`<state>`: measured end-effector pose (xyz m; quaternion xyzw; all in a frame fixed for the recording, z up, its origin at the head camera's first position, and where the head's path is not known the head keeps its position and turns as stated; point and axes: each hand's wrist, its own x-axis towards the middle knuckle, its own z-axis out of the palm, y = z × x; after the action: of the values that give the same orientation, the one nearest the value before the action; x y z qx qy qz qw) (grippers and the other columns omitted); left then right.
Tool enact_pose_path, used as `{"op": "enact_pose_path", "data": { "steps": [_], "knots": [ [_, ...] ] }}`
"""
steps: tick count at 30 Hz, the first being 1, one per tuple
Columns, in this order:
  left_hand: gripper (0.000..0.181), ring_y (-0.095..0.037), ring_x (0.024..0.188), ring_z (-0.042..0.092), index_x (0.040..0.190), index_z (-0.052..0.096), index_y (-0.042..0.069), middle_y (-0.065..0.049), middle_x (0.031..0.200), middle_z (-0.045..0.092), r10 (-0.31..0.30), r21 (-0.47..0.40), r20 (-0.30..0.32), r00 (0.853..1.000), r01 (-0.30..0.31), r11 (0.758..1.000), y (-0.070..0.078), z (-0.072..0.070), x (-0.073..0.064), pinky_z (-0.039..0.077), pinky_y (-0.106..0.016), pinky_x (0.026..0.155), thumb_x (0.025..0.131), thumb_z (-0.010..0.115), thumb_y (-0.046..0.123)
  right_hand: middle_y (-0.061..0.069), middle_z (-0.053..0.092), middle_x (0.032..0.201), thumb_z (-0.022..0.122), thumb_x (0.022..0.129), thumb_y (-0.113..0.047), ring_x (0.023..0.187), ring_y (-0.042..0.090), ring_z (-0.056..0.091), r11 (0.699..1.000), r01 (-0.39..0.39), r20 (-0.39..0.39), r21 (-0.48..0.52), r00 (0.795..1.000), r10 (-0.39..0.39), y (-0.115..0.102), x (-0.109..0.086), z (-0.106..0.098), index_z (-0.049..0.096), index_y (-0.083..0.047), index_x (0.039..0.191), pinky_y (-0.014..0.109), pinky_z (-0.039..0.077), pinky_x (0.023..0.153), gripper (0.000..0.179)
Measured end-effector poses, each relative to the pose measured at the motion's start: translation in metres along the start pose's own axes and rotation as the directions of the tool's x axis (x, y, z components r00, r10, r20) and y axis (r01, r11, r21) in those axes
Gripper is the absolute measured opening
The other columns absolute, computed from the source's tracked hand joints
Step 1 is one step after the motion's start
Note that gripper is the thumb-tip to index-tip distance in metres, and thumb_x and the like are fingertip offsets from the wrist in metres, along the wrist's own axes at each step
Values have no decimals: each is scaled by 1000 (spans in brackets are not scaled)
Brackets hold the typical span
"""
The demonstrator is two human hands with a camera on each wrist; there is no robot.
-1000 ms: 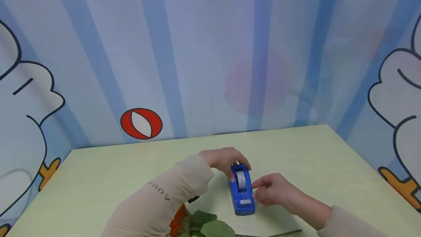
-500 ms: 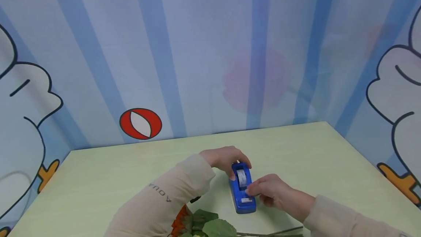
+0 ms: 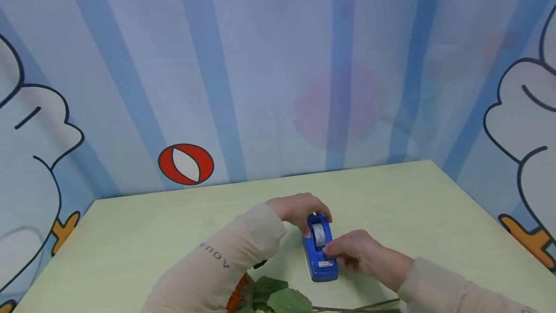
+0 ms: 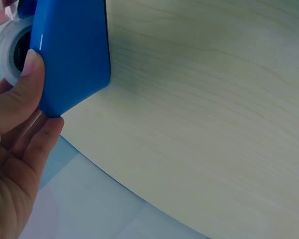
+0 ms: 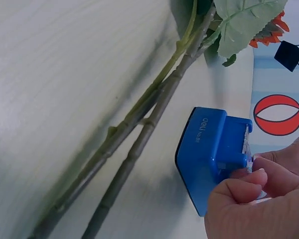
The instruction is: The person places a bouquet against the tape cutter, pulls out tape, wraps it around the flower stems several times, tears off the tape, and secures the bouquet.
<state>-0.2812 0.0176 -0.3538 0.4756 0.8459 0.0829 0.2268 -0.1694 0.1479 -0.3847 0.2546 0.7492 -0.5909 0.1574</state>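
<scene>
A blue tape dispenser (image 3: pixel 316 268) stands on the table, a roll of clear tape (image 3: pixel 319 234) seated in it. My left hand (image 3: pixel 297 208) grips its far end, thumb on the near side and fingers round the other, as the left wrist view also shows on the blue body (image 4: pixel 74 55). At the dispenser's toothed cutter, my right hand (image 3: pixel 364 253) pinches the tape's free end between thumb and forefinger. In the right wrist view the fingertips (image 5: pixel 258 175) sit right at the cutter edge; most of the pinched tape is hidden behind them.
Close in front of the dispenser lie an orange flower (image 3: pixel 236 296), green leaves (image 3: pixel 288 300) and long brown stems (image 5: pixel 139 137). The pale wood table (image 3: pixel 182 235) ends at a printed blue backdrop (image 3: pixel 278 86). A black cube-shaped piece (image 5: pixel 289 56) shows by the left wrist.
My right hand has moved left from beside the dispenser to its cutter and has taken hold of the tape end. My left hand keeps its grip on the far end.
</scene>
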Motion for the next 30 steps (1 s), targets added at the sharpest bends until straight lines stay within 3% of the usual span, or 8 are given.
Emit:
{"op": "enact_pose_path", "data": {
  "steps": [13,21,30],
  "knots": [
    [49,-10,102,52,118,62,18,3,118,59,-10,16,-2,1000,10,1000,4,-1,-1,44,-22,86,73,78,5,1,46,58,72,75,-1,50,14,36,997,-10,31,79,999,8,-1,-1,3,65,2,82,24,27,50,10],
    [51,-9,102,52,119,62,18,4,118,59,-19,50,-6,1000,19,999,4,1,-1,45,-21,84,73,78,4,0,48,58,70,74,4,48,11,32,986,24,76,164,996,-37,-3,-5,4,65,2,78,24,25,48,7],
    [50,-9,98,52,118,62,16,3,115,60,-29,38,-2,1000,29,999,7,0,-3,46,-22,82,73,78,1,-1,49,65,66,81,0,51,10,28,965,46,226,258,968,-107,-16,-18,-6,62,6,96,22,24,49,16]
  ]
}}
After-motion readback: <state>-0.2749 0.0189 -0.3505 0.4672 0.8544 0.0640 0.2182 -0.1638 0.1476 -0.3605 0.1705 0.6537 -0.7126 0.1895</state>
